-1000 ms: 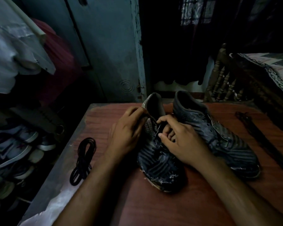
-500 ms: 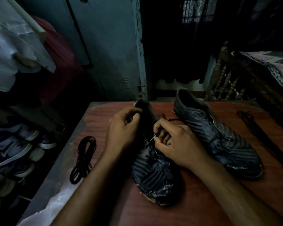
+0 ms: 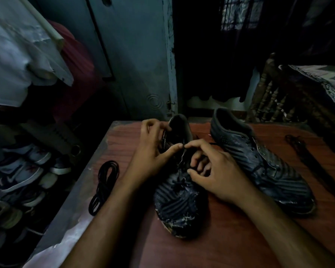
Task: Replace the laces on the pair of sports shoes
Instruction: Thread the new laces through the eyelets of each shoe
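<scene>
Left hand (image 3: 153, 151) grips near shoe (image 3: 179, 192) collar; right hand (image 3: 213, 171) pinches its lace (image 3: 182, 159) between both hands.

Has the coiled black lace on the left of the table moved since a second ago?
No. The coiled black lace lies in the same spot beside the table's left edge, untouched; both hands work at the near shoe.

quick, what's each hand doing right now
Left hand: grips the collar of the near shoe, thumb out toward the lace.
Right hand: pinches the lace at the eyelets.
</scene>
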{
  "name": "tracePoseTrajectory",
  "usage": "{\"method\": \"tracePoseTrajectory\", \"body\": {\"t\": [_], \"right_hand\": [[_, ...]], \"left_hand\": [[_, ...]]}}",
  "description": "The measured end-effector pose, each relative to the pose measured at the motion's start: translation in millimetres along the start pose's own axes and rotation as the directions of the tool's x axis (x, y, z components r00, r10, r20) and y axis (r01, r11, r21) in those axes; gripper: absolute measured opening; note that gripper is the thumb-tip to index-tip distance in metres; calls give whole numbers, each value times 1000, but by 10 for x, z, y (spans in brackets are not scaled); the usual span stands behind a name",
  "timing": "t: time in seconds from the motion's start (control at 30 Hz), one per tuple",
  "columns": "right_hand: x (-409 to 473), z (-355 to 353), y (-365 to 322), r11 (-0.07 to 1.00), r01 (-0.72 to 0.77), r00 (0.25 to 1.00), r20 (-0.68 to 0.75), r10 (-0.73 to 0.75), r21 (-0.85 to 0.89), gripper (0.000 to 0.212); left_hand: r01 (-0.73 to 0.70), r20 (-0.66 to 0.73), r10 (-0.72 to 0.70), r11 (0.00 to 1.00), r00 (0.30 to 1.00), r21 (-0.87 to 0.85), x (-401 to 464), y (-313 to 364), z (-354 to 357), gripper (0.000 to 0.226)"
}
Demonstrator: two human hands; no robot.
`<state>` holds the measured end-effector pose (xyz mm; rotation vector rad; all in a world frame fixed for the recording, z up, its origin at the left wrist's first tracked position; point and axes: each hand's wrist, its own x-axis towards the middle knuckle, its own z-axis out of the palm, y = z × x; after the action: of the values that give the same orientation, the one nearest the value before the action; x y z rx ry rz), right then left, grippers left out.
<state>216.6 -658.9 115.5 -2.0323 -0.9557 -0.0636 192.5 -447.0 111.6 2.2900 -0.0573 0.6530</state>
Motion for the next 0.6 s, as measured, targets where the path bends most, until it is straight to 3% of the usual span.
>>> {"method": "tracePoseTrajectory", "body": {"t": [0.07, 0.2, 0.3, 0.47, 0.6], "right_hand": [[-7, -13, 13, 988, 58, 998, 33, -54, -142, 58], [-8, -15, 52, 936, 140, 990, 61, -127, -322, 41], [7, 46, 29, 893, 153, 988, 91, -127, -423, 31], [65, 41, -132, 891, 58, 995, 98, -15, -451, 16], [119, -36, -247, 902, -106, 970, 155, 186, -420, 8]], "left_hand": [[-11, -44, 10, 1000, 999, -23, 2, -32, 26, 54], [16, -60, -18, 1000, 998, -27, -6, -77, 81, 30], [7, -59, -6, 1000, 998, 26, -18, -118, 114, 47], [40, -124, -52, 994, 991, -99, -54, -108, 133, 62], [132, -129, -136, 991, 982, -36, -83, -96, 162, 57]]}}
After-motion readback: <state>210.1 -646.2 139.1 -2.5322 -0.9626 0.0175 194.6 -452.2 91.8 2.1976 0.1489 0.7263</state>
